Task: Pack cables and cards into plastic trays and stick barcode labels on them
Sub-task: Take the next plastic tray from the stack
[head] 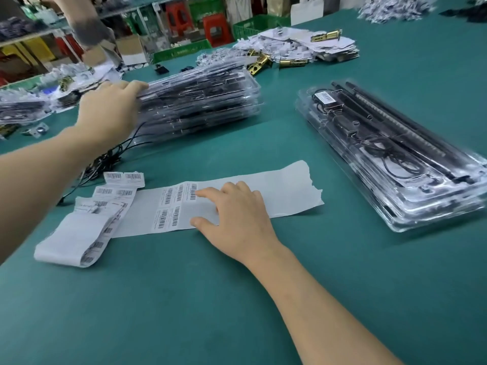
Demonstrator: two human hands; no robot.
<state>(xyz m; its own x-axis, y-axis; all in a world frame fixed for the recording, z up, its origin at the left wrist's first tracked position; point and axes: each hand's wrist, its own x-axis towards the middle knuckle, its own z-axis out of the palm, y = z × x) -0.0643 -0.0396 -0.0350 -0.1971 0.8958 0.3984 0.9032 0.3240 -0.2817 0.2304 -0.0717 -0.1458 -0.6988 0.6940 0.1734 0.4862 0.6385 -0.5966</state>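
Green table (pixel 184 299) fills the room view, cluttered along the far side. Left tray stack (pixel 200 101), clear plastic trays packed with black cables, sits centre-left and blurred. Right tray stack (pixel 395 159) is lower and lies well apart at an angle, with black rods and coiled cable visible through the top tray. One barcode label (pixel 326 96) is stuck at its far end.

Label sheet (pixel 284 191), a long white backing strip with a torn right end, lies flat on the table between the stacks and closer to me. It carries a few barcode labels (pixel 171 204) at its left part; the print is too small to read. Folded label strip (pixel 73 233) overlaps its left end.

Behind: card pile (pixel 295 48) with brass parts mixed in, green crates (pixel 253 25), red stools (pixel 213 30). Another person's forearm (pixel 87 25) is at the top left.

Loose cables (pixel 110 156) trail from under the left stack, partly hidden by the worker's forearm.

Left hand (pixel 108 111) is on the near end of the left stack, fingers (pixel 137 86) curled over its top edge, thumb hidden. Right hand (pixel 237 212) rests on the label sheet, fingers (pixel 208 192) spread wide and flat, holding nothing, index tip touching a label, thumb at the sheet's near edge.
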